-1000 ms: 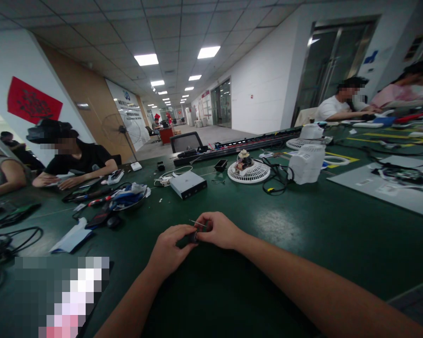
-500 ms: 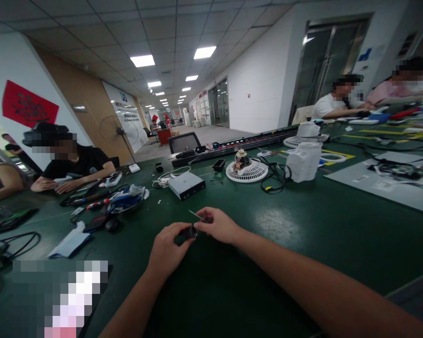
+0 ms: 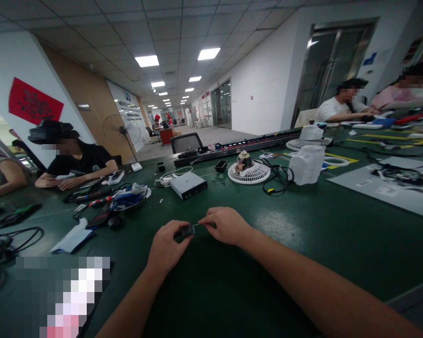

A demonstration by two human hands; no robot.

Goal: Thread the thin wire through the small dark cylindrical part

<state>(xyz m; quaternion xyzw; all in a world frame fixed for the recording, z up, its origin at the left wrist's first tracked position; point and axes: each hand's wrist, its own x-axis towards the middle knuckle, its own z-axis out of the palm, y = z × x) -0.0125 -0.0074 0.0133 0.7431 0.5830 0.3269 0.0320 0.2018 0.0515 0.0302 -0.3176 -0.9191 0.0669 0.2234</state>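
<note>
At a green table [image 3: 338, 225], under ceiling lights [image 3: 209, 54]. Holding a small dark cylinder [image 3: 187, 230] in the left hand [image 3: 165, 249], pinched between thumb and fingers, over the near side of the table. Gripping a thin metal rod [image 3: 196, 225] in the right hand [image 3: 227, 226], aimed at the cylinder's right end; too small to tell whether touching. Facing a disc drive [image 3: 188, 184] farther off.
</note>
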